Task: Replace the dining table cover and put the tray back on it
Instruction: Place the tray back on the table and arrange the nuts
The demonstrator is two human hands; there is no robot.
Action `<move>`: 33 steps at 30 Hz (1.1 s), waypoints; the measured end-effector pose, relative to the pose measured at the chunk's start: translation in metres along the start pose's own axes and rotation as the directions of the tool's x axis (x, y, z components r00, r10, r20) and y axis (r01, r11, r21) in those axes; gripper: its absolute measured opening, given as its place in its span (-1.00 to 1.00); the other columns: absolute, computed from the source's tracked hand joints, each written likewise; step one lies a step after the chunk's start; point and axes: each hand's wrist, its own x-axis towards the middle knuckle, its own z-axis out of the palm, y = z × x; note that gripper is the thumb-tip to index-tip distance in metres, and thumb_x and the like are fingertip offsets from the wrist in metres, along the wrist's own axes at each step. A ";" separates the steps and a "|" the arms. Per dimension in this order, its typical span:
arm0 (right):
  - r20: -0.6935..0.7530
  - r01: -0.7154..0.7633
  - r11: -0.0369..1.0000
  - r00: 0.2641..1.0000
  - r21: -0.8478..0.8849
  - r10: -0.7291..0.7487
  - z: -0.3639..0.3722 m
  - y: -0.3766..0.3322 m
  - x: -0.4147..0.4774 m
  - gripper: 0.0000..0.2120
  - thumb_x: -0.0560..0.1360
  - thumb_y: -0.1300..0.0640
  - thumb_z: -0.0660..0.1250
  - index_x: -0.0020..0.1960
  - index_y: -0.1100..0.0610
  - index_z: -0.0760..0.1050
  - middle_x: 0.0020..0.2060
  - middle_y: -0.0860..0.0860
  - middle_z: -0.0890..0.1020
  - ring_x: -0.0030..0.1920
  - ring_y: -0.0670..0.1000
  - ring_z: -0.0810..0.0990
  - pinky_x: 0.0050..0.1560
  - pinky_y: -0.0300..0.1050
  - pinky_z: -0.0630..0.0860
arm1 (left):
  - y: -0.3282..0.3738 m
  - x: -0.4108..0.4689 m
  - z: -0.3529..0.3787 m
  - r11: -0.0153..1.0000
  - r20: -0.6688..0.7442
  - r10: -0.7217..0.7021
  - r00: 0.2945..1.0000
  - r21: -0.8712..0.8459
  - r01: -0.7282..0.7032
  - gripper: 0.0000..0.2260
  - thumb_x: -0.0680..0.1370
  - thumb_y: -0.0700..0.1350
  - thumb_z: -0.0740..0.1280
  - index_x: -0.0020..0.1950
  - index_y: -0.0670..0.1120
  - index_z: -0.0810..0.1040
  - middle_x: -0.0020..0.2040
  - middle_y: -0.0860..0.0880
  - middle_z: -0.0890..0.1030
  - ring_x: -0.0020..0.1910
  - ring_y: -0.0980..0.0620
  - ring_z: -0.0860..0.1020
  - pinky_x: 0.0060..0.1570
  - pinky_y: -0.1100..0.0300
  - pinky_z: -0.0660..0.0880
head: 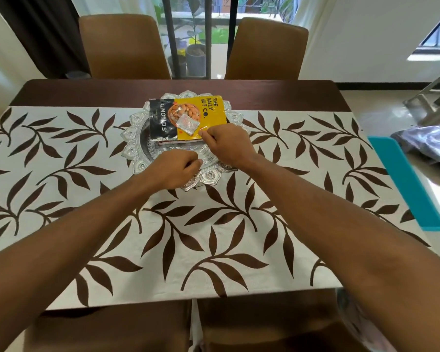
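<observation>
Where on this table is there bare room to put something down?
Free: cover left of the tray, right of it up to the teal strip, and the dark wood band behind. Crowded: the tray itself, holding the almond packet, with the left hand and right hand at it.

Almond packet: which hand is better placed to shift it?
Right. The right hand pinches the almond packet at its near corner; the left hand sits curled over the tray at its near rim, off the packet.

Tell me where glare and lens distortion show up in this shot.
Head view: daylight from the window glares off the floor at right and glints on the silver tray; the wide-angle lens bows the edges of the table cover; print on the almond packet is sharp.
</observation>
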 end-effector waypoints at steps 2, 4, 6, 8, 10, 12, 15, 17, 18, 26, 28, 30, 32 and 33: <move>0.010 -0.001 1.000 1.000 -0.005 0.001 -0.001 0.000 0.000 -0.54 0.69 -0.10 0.14 -0.31 0.10 0.40 -0.50 -0.09 0.30 -0.40 0.01 0.35 -0.42 -0.13 0.09 | -0.001 0.005 -0.006 1.000 0.056 -0.015 0.998 -0.023 0.016 -0.59 0.67 0.04 0.20 -0.35 -0.06 0.41 -0.44 0.00 0.44 -0.45 0.05 0.37 -0.37 0.13 0.25; 0.015 0.000 1.000 1.000 -0.012 0.001 -0.001 -0.001 0.001 -0.54 0.69 -0.11 0.14 -0.30 0.09 0.41 -0.49 -0.08 0.31 -0.40 0.01 0.36 -0.42 -0.13 0.09 | -0.001 0.013 -0.010 0.999 0.104 -0.031 0.994 -0.029 0.034 -0.54 0.66 0.03 0.24 -0.43 -0.06 0.38 -0.52 0.03 0.38 -0.53 0.08 0.31 -0.41 0.16 0.23; 0.013 0.012 1.000 1.000 -0.026 -0.011 0.000 0.000 0.001 -0.55 0.69 -0.11 0.15 -0.29 0.09 0.42 -0.48 -0.07 0.33 -0.38 0.03 0.38 -0.41 -0.13 0.11 | -0.004 0.019 -0.011 0.999 0.118 -0.043 0.992 -0.028 0.047 -0.50 0.65 0.05 0.25 -0.48 -0.08 0.37 -0.56 0.03 0.36 -0.57 0.07 0.28 -0.41 0.16 0.26; 0.012 0.025 0.998 1.000 -0.054 -0.025 0.002 0.000 0.000 -0.57 0.69 -0.11 0.15 -0.28 0.08 0.42 -0.45 -0.05 0.37 -0.36 0.04 0.40 -0.37 -0.12 0.14 | -0.006 0.022 -0.009 0.997 0.110 -0.059 0.992 -0.033 0.063 -0.48 0.65 0.05 0.26 -0.48 -0.11 0.36 -0.56 -0.02 0.35 -0.57 0.02 0.26 -0.41 0.14 0.27; 0.008 0.027 0.998 1.000 -0.048 -0.027 0.001 0.000 0.002 -0.57 0.69 -0.09 0.16 -0.29 0.08 0.42 -0.44 -0.03 0.38 -0.36 0.04 0.39 -0.35 -0.12 0.17 | -0.006 0.024 -0.010 0.994 0.086 -0.082 0.993 -0.069 0.088 -0.48 0.65 0.04 0.27 -0.48 -0.11 0.33 -0.56 -0.05 0.31 -0.57 0.01 0.22 -0.44 0.14 0.20; 0.001 -0.023 0.999 1.000 0.024 0.023 -0.001 -0.003 0.004 -0.55 0.68 -0.07 0.18 -0.32 0.11 0.41 -0.49 -0.04 0.34 -0.42 0.01 0.34 -0.33 -0.11 0.20 | -0.003 0.024 -0.014 0.984 0.023 -0.132 0.991 -0.121 0.134 -0.48 0.64 0.02 0.28 -0.49 -0.10 0.32 -0.56 -0.04 0.28 -0.58 0.04 0.19 -0.44 0.16 0.16; -0.010 -0.225 0.919 0.970 0.323 0.241 -0.004 -0.013 0.005 -0.49 0.67 -0.04 0.21 -0.41 0.12 0.35 -0.52 -0.01 0.34 -0.49 -0.04 0.27 -0.35 -0.10 0.19 | 0.007 0.025 -0.022 0.917 -0.179 -0.287 0.941 -0.337 0.216 -0.47 0.65 0.01 0.28 -0.51 -0.09 0.29 -0.56 -0.02 0.26 -0.63 0.10 0.16 -0.47 0.20 0.16; 0.101 -0.407 0.667 0.889 0.624 0.447 -0.008 -0.029 0.003 -0.51 0.66 -0.03 0.23 -0.42 0.08 0.32 -0.51 -0.01 0.35 -0.48 -0.04 0.27 -0.36 -0.12 0.21 | 0.017 0.024 -0.027 0.847 -0.316 -0.401 0.860 -0.485 0.217 -0.47 0.65 -0.01 0.27 -0.52 -0.08 0.28 -0.57 0.00 0.25 -0.62 0.12 0.17 -0.49 0.24 0.19; 0.211 -0.484 0.458 0.824 0.746 0.526 -0.012 -0.038 0.002 -0.55 0.65 -0.02 0.24 -0.40 0.06 0.33 -0.50 -0.02 0.36 -0.49 -0.04 0.27 -0.39 -0.14 0.21 | 0.024 0.026 -0.030 0.822 -0.370 -0.427 0.825 -0.539 0.183 -0.47 0.65 -0.02 0.27 -0.52 -0.05 0.26 -0.57 0.02 0.24 -0.61 0.13 0.17 -0.50 0.23 0.18; 0.739 -0.444 -0.742 0.666 0.502 0.101 -0.016 -0.084 -0.015 -0.69 0.66 0.03 0.18 -0.18 0.15 0.52 -0.39 0.04 0.60 -0.35 -0.02 0.60 -0.41 -0.21 0.58 | 0.082 0.039 -0.045 0.894 -0.633 -0.176 0.753 -0.423 -0.147 -0.47 0.64 -0.09 0.29 -0.50 0.11 0.18 -0.58 0.13 0.20 -0.57 0.11 0.24 -0.45 0.33 0.09; 0.720 -0.370 -0.801 0.685 0.472 0.108 -0.017 -0.085 -0.021 -0.71 0.65 0.06 0.18 -0.09 0.19 0.55 -0.27 0.07 0.62 -0.18 0.03 0.61 -0.25 -0.12 0.63 | 0.082 0.038 -0.040 0.900 -0.636 -0.139 0.759 -0.401 -0.172 -0.46 0.64 -0.11 0.31 -0.49 0.12 0.19 -0.59 0.15 0.19 -0.57 0.10 0.26 -0.46 0.34 0.10; 0.692 -0.292 -0.842 0.711 0.453 0.126 -0.019 -0.086 -0.027 -0.74 0.65 0.06 0.19 -0.04 0.19 0.55 -0.23 0.08 0.63 -0.13 0.04 0.61 -0.15 -0.06 0.62 | 0.081 0.035 -0.032 0.909 -0.602 -0.118 0.789 -0.386 -0.159 -0.47 0.64 -0.07 0.31 -0.50 0.10 0.21 -0.59 0.12 0.19 -0.56 0.10 0.26 -0.46 0.33 0.09; 0.694 -0.195 -0.897 0.703 0.396 0.154 -0.021 -0.088 -0.029 -0.74 0.66 0.01 0.21 -0.02 0.18 0.54 -0.22 0.08 0.64 -0.11 0.03 0.60 -0.04 -0.11 0.60 | 0.078 0.031 -0.025 0.916 -0.566 -0.111 0.817 -0.376 -0.136 -0.49 0.64 -0.03 0.30 -0.50 0.00 0.26 -0.57 0.09 0.21 -0.54 0.10 0.25 -0.45 0.30 0.10; 0.703 -0.199 -0.900 0.696 0.389 0.150 -0.021 -0.088 -0.030 -0.74 0.66 0.00 0.21 0.00 0.17 0.53 -0.18 0.07 0.64 -0.08 0.04 0.59 0.10 -0.12 0.56 | 0.077 0.030 -0.024 0.918 -0.563 -0.113 0.819 -0.375 -0.131 -0.50 0.64 -0.01 0.30 -0.49 -0.06 0.29 -0.57 0.08 0.22 -0.53 0.09 0.24 -0.45 0.29 0.10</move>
